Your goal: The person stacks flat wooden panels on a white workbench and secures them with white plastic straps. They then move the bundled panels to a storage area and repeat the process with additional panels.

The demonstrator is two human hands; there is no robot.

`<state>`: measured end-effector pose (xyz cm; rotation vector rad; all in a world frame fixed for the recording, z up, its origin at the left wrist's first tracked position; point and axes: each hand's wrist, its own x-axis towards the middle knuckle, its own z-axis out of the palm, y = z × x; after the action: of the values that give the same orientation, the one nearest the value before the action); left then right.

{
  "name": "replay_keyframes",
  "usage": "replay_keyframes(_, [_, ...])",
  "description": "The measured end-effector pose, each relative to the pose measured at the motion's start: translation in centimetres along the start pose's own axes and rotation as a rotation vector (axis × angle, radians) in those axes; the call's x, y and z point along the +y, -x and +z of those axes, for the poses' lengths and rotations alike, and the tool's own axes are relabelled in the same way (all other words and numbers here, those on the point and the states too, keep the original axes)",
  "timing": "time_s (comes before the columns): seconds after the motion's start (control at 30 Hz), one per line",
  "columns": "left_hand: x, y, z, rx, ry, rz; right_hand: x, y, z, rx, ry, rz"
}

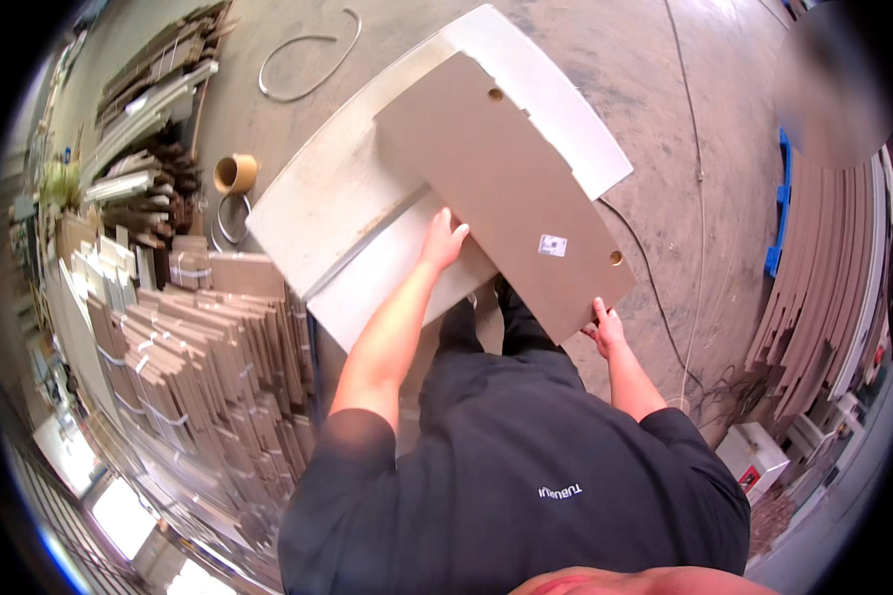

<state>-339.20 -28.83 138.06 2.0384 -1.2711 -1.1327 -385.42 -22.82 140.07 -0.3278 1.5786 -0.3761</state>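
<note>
A long brown board (496, 178) with a small white label and two round holes lies slanted over a pale worktable (337, 213). My left hand (444, 238) grips the board's near long edge about halfway along. My right hand (605, 325) holds its near right corner, fingers curled on the edge. A white panel (566, 114) lies under the board's far side.
Stacks of cut brown boards (208, 367) fill the floor at left, with more offcuts (149, 109) behind. A cardboard tube (235, 173) and wire loops (303, 64) lie on the concrete. Curved strips (824, 288) lean at right beside a blue pallet (779, 213). A white box (754, 458) sits lower right.
</note>
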Motion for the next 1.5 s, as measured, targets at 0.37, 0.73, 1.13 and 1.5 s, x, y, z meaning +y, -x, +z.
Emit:
replay_keyframes(0.37, [-15.9,13.6,-10.5,0.629,0.754,-0.426,0.7,3.1,1.6,0.501,0.328,-0.163])
replay_keyframes(0.73, [-35.8,15.6,-17.9,0.819,1.171,-0.986,-2.0,8.9,11.0,0.208,0.674,-0.61])
replay_keyframes(1.13, [-21.8,27.4,-35.3,1.432,1.242,-0.209,-10.2,12.3,27.1,-0.308,0.93,-0.882])
replay_keyframes(1.5, [12.8,26.9,-33.8,0.433,-0.149,0.193,-19.8,27.3,42.0,-0.504,0.843,-1.961])
